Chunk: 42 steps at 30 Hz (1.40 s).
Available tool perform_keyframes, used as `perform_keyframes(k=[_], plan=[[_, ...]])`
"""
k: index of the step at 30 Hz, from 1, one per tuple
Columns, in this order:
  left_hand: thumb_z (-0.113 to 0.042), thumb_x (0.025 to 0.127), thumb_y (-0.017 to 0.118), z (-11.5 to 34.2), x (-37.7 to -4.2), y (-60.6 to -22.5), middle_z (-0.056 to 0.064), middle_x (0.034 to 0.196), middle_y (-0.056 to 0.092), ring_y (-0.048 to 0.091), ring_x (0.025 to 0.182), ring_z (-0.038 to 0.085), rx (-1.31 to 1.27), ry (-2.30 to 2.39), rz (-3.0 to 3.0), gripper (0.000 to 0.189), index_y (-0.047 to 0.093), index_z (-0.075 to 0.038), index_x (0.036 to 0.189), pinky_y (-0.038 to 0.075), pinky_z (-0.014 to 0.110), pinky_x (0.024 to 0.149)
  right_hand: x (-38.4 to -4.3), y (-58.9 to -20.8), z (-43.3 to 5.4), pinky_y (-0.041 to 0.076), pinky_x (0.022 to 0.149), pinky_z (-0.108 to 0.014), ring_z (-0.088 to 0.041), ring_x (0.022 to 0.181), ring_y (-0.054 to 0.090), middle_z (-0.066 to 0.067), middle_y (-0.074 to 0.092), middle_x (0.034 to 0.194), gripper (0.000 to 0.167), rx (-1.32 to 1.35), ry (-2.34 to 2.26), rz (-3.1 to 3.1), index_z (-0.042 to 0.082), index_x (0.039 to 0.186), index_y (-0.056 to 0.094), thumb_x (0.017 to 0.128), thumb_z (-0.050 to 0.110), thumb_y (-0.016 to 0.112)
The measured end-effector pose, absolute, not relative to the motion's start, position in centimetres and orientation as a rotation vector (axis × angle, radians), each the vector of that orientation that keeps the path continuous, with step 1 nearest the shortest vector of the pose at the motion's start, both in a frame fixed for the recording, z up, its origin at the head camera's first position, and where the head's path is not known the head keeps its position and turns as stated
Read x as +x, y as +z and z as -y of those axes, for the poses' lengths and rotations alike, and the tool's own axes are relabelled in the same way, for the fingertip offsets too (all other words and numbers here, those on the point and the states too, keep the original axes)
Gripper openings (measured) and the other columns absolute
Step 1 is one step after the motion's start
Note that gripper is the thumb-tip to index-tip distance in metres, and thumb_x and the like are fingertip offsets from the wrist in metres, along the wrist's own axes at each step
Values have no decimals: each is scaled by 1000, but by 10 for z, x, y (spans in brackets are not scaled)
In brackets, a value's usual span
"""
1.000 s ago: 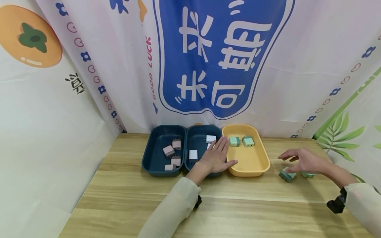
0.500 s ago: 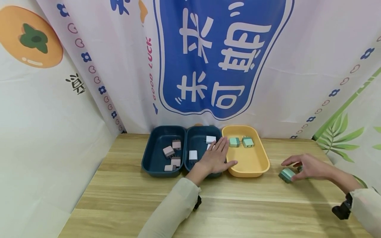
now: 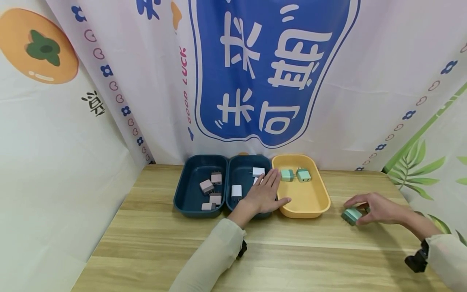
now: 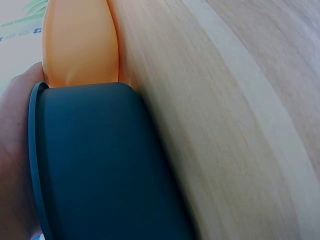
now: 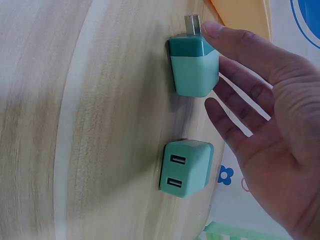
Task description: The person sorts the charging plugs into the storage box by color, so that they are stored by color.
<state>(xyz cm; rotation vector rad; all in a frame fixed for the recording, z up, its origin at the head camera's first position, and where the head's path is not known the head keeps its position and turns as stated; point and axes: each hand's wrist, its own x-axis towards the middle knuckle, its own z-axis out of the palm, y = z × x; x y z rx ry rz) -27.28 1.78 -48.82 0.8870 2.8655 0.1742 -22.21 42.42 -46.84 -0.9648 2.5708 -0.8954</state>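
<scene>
My left hand [image 3: 263, 195] lies flat with straight fingers over the right blue bin [image 3: 233, 170] and the near rim of the yellow bin [image 3: 326, 202]. My right hand [image 3: 383, 209] is at a two-tone green charger [image 3: 351, 216] on the table. In the right wrist view its thumb is by the prongs of that charger [image 5: 192, 70], fingers loosely bent beside it, no grip visible. A second green charger [image 5: 185, 167], with two USB ports, lies under the palm side and is mostly hidden in the head view. Two green chargers [image 3: 303, 175] sit in the yellow bin.
The left blue bin [image 3: 178, 194] holds several pinkish chargers [image 3: 206, 186]; white chargers [image 3: 236, 190] lie in the right blue bin. All three bins stand side by side at the table's back, against a printed curtain [image 3: 164, 101]. Wooden tabletop [image 3: 164, 247] extends in front.
My right hand has come down and slightly back to the right, its thumb and fingers now beside the nearer green charger. The left hand has stayed in place.
</scene>
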Motion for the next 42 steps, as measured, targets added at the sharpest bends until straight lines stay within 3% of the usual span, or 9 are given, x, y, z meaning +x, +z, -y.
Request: perform_keyframes(k=[16, 22, 33, 42], plan=[[-74, 105, 31, -17, -272, -488, 5, 180, -3, -8, 164, 17, 895, 164, -2874, 97, 1, -10, 171, 0, 42, 133, -220, -477, -424, 61, 78, -27, 2, 100, 64, -18, 75, 116, 48, -956, -850, -2603, 3, 119, 76, 77, 16, 95], [-74, 105, 31, -17, -270, -486, 6, 180, -1, -7, 165, 18, 905, 157, -2888, 97, 1, -10, 171, 3, 43, 134, -221, -478, -421, 60, 75, -26, 1, 98, 63, -10, 76, 112, 45, -1008, -804, -2627, 8, 117, 77, 77, 16, 95], [-75, 105, 31, -18, -275, -489, 3, 179, -6, -9, 164, 16, 893, 159, -2864, 97, -4, -12, 171, 2, 43, 133, -221, -483, -418, 58, 73, -25, 3, 95, 63, -3, 77, 109, 42, -1012, -792, -2699, 14, 114, 79, 76, 21, 97], [-75, 105, 32, -18, -275, -490, 4, 180, -4, -9, 164, 16, 893, 152, -2866, 97, -4, -12, 171, 2, 43, 133, -220, -478, -418, 62, 71, -28, 0, 92, 65, -6, 77, 107, 42, -1010, -864, -2725, 8, 115, 79, 77, 15, 96]])
